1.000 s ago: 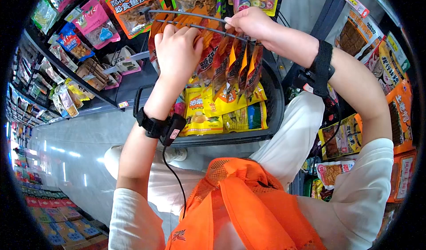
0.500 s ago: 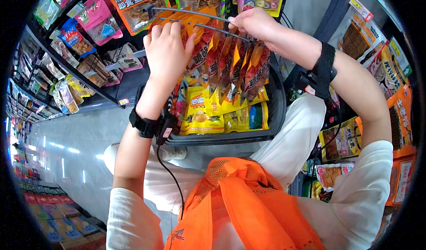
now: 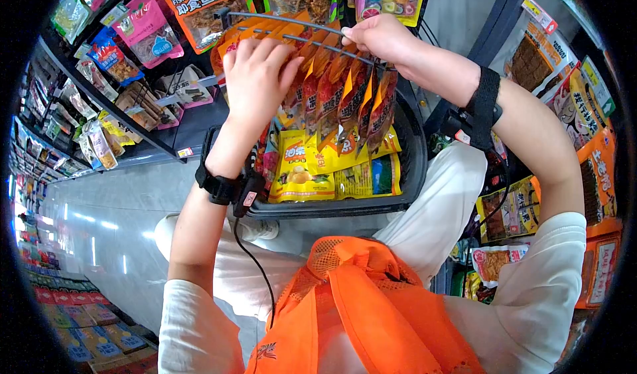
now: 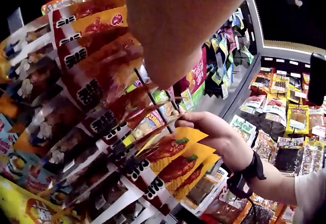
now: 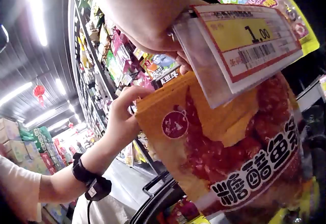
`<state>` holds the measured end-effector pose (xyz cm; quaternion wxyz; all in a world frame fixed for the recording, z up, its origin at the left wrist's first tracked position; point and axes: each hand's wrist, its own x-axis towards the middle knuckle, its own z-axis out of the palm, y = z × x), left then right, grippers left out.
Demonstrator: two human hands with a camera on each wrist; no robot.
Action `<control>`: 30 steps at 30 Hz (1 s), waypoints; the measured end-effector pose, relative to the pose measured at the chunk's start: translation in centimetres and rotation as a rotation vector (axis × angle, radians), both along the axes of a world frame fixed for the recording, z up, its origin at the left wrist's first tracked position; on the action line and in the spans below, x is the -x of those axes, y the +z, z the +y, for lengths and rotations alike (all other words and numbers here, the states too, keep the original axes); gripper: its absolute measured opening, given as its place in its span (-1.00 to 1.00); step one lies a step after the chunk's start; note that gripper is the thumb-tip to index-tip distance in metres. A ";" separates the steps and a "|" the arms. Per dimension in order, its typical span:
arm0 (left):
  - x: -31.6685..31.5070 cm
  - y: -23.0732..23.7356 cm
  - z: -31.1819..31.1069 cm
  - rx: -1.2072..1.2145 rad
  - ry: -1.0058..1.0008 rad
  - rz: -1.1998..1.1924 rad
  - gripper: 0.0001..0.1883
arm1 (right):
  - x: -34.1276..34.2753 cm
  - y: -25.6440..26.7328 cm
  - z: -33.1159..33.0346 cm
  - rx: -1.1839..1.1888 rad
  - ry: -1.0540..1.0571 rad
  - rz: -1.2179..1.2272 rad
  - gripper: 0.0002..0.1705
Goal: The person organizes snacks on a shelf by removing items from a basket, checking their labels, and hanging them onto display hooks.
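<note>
Orange-and-red snack packets [image 3: 325,102] hang in a row from a black display hook [image 3: 298,23] with two rods. My left hand [image 3: 255,85] grips packets at the inner part of the row, its fingers curled over their tops and its thumb toward the front ones. In the right wrist view, the left hand [image 5: 122,114] is at the upper edge of the front packet [image 5: 214,137]. My right hand [image 3: 385,39] pinches the upper rod near its outer end, beside the price tag [image 5: 249,43]. Below the row stands a black basket [image 3: 415,175] holding yellow snack bags [image 3: 302,168].
Larger fish-skin bags [image 3: 206,15] hang behind the hook. A shelf with assorted snacks [image 3: 146,35] runs along the left, above a grey floor [image 3: 113,201]. More hanging bags [image 3: 507,205] stand close by my right arm. My knee [image 3: 444,181] is beside the basket.
My left hand drew back to the left, then came slightly right again, and the hanging packets shifted and swung. My right hand has stayed at the rod.
</note>
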<state>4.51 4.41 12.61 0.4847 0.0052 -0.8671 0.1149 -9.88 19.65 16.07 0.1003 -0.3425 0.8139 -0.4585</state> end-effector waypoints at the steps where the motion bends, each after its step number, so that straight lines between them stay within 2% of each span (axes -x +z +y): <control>1: -0.1 0.1 -0.1 0.014 -0.053 0.102 -0.84 | 0.0 0.0 0.0 0.001 -0.002 0.001 -0.73; 2: -0.2 0.2 -0.2 0.015 -0.053 0.101 -0.84 | 0.1 0.0 0.0 0.002 -0.002 0.000 -0.73; 5: -0.3 0.4 -1.1 0.012 0.167 0.079 -0.83 | 0.2 -0.1 0.1 0.022 0.005 0.000 -0.73; 11: -0.4 0.9 -1.3 -0.013 0.271 -0.062 -0.79 | 0.2 -0.2 0.2 -0.009 0.025 -0.011 -0.73; 17: 0.0 0.8 -1.1 0.033 0.149 -0.116 -0.79 | 0.1 0.1 0.5 -0.018 -0.001 0.005 -0.71; 21: 0.4 0.9 -0.6 0.011 0.145 -0.095 -0.80 | 0.1 0.2 0.7 -0.021 0.002 -0.013 -0.70; 23: 0.6 0.8 -0.9 -0.039 0.069 0.055 -0.81 | 0.1 0.2 0.8 -0.017 0.000 -0.012 -0.70; 26: 0.4 0.9 -2.1 -0.159 0.123 0.048 -0.81 | -0.1 0.3 1.1 -0.033 -0.026 -0.001 -0.70; 30: 0.0 0.7 -2.6 -0.122 0.173 -0.051 -0.80 | 0.2 -0.1 1.3 -0.057 -0.005 -0.010 -0.71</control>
